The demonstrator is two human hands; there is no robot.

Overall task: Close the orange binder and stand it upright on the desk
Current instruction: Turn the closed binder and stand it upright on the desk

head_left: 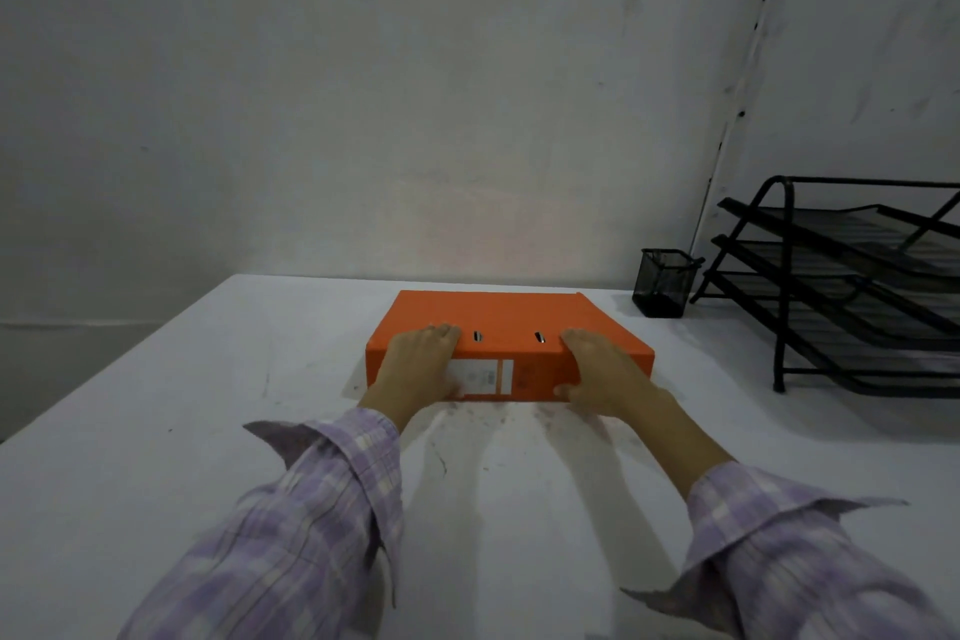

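The orange binder [511, 320] lies flat and closed on the white desk [208, 379], its spine with a white label facing me. My left hand [415, 364] grips the left part of the spine, fingers over the top cover and thumb on the spine's face. My right hand [597, 369] grips the right part the same way, thumb pressed low on the spine. Two metal slots show on the cover between my hands. Both sleeves are purple plaid.
A black mesh pen cup [662, 282] stands at the back right of the desk. Beside it a black three-tier wire letter tray [857, 286] fills the right edge. A grey wall [415, 94] rises directly behind the desk.
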